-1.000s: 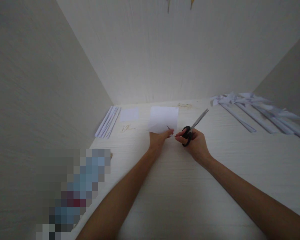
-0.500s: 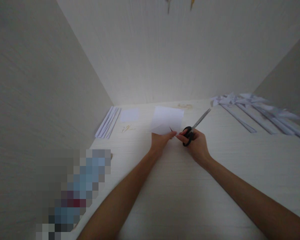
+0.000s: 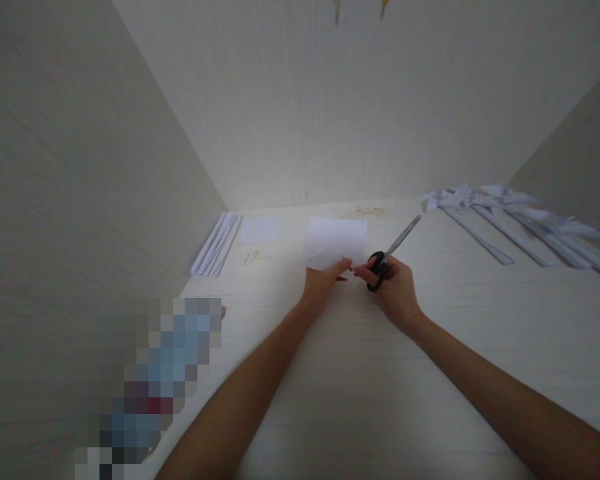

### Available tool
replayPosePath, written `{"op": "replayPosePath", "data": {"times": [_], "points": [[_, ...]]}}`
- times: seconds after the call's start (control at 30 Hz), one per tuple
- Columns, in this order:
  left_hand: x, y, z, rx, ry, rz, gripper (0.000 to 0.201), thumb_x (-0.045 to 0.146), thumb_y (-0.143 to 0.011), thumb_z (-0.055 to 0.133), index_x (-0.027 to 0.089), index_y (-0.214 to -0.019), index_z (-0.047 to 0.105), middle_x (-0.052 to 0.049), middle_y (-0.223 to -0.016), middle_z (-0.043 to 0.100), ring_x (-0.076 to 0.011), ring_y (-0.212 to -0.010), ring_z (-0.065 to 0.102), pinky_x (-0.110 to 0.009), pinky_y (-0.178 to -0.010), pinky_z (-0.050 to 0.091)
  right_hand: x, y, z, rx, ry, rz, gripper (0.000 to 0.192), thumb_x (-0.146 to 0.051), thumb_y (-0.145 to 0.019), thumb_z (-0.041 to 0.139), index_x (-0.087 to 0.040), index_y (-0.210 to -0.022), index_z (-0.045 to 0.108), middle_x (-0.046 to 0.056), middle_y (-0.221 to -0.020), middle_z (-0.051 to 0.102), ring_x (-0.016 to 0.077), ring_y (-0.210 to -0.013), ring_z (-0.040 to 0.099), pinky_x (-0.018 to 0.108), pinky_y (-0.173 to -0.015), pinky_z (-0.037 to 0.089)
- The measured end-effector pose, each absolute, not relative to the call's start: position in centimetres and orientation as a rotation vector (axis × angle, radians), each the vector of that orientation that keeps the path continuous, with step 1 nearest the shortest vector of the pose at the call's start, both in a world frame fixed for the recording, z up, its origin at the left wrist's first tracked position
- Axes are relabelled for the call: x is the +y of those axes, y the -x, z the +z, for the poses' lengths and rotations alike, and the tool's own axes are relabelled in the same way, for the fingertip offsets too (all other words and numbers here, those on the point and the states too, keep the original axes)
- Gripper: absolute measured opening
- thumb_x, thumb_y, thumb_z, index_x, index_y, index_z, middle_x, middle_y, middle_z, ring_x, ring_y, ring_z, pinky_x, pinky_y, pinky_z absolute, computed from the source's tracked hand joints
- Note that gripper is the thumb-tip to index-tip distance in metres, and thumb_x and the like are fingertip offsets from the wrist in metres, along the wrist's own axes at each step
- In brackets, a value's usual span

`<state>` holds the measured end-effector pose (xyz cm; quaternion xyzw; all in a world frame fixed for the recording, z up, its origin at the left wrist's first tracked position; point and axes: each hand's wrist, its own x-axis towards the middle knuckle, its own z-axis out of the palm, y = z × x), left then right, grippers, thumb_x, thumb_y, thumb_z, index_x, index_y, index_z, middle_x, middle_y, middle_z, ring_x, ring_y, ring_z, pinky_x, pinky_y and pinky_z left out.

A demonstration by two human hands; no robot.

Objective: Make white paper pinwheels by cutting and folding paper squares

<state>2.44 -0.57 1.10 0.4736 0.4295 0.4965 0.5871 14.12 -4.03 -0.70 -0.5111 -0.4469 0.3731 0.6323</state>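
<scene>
**Scissors close to a pinched sheet**

Nearest the camera, 2 bare forearms reach out over the pale table (image 3: 330, 400). The left hand (image 3: 323, 283) pinches the near edge of a white paper sheet (image 3: 336, 241), thumb and fingers pressed together on it, so the sheet lies just beyond the hand with its far part resting on the table. The right hand (image 3: 395, 287) is wrapped around the black handles of the scissors (image 3: 387, 257), fingers closed through the loops; the blades point away to the right and look shut, though the view is too soft to be sure. The 2 hands sit almost touching, so a slip of the blades could nick the left fingertips, and a loose pinch could let the sheet slide or crease. Farther left lie a stack of folded strips (image 3: 216, 245) and a small paper square (image 3: 259, 229). At the far right, long paper strips (image 3: 510, 227) lie spread out, where a swinging elbow could scatter them
</scene>
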Motion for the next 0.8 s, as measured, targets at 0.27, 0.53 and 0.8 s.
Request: {"op": "replayPosePath", "data": {"times": [0.27, 0.53, 0.8], "points": [[-0.5, -2.3, 1.1, 0.971, -1.126, 1.125, 0.01, 0.025, -0.057, 0.063, 0.016, -0.06, 0.058, 0.0, -0.061, 0.06, -0.0133, -0.059, 0.057, -0.024, -0.051, 0.046, -4.0, -14.2, -0.7, -1.046, 1.189, 0.827, 0.027, -0.032, -0.053, 0.072, -0.017, -0.063, 0.052, 0.0, -0.06, 0.06, 0.0137, -0.057, 0.057, 0.023, -0.049, 0.04], [-0.5, -2.4, 1.4, 1.046, -1.111, 1.27, 0.009, 0.024, -0.057, 0.062, 0.016, -0.056, 0.057, 0.002, -0.057, 0.058, -0.0111, -0.057, 0.055, -0.023, -0.051, 0.047, -4.4, -14.4, 0.2, -1.097, 1.292, 0.831, 0.03, -0.043, -0.064, 0.062, -0.015, -0.064, 0.051, 0.0, -0.056, 0.056, 0.007, -0.044, 0.041, 0.02, -0.041, 0.03], [1.1, -1.7, 0.9, 1.038, -0.937, 1.443, 0.011, 0.022, -0.053, 0.066, 0.017, -0.058, 0.058, 0.002, -0.059, 0.059, -0.0103, -0.058, 0.056, -0.022, -0.054, 0.046, -5.1, -15.7, 1.0, -1.599, 1.482, 1.106, 0.047, -0.052, -0.074, 0.045, -0.015, -0.044, 0.045, -0.002, -0.039, 0.042, 0.0067, -0.038, 0.035, 0.022, -0.041, 0.026]]}}
